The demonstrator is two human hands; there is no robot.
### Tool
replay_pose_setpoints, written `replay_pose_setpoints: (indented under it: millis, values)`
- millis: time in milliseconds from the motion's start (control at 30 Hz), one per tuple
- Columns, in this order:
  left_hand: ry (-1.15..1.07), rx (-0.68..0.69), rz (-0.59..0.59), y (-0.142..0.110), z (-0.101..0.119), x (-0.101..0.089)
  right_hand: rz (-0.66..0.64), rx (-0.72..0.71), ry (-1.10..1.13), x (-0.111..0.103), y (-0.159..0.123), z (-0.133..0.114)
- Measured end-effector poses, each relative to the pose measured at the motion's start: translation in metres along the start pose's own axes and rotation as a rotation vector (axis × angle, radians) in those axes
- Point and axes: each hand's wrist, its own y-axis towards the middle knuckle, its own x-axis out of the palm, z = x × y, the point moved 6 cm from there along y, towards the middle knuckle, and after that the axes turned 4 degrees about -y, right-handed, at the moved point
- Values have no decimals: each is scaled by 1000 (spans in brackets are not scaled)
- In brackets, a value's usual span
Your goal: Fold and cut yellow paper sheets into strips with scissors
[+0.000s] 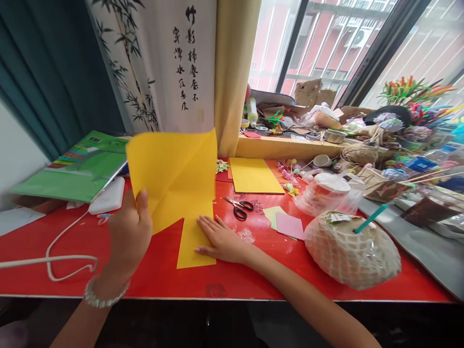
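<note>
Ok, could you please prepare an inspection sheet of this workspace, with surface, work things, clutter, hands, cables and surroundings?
Surface: red table, with some printed marks.
Job's things: yellow paper, partly raised, partly flat; black-handled scissors to its right.
Clutter: green folder at left; pink paper and net-wrapped item with teal straw at right.
Hands: left hand grips the raised paper; right hand lies on the flat part.
Cables: white cord lies loose at left; possibly a cable.
Surroundings: curtains, calligraphy scroll, crowded windowsill, barred window.

Netted coconut [348, 258] w/ teal straw [370, 219] on red tbl [250, 280].
</note>
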Motion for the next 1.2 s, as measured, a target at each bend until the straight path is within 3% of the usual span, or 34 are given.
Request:
replay_pose_setpoints:
  millis: [67, 167, 233, 300, 400, 533, 600, 733, 933, 1067, 1200]
  values:
    - [-265, -10, -46, 19, 10, 16, 60, 88, 250, -7, 1, 6]
    - [-512, -26, -135, 38, 16, 50, 271, 170, 735, -29, 0, 16]
    - [-476, -33, -197, 40, 16, 74, 449, 178, 970, -44, -4, 23]
    - [-406, -33, -252, 34, 17, 93, 582, 220, 1066, -54, -8, 33]
    - [-393, -38, -338, 15, 21, 110, 636, 320, 1086, -56, -10, 41]
    - [-549, -87, -460, -11, 25, 114, 607, 302, 1116, -49, -5, 34]
    - [-627, -139, -507, -19, 23, 114, 681, 305, 1147, -49, -6, 36]
    - [-739, -233, -541, -22, 16, 116, 896, 452, 1212, -51, -15, 63]
    - [-853, -325, -578, -23, 12, 124, 1001, 548, 1289, -57, -21, 91]
    - [-914, -370, -572, -13, 8, 125, 918, 508, 1264, -59, -15, 93]
    - [-1175, -665, -397, 16, -16, 124, 807, 437, 1272, -66, -12, 95]
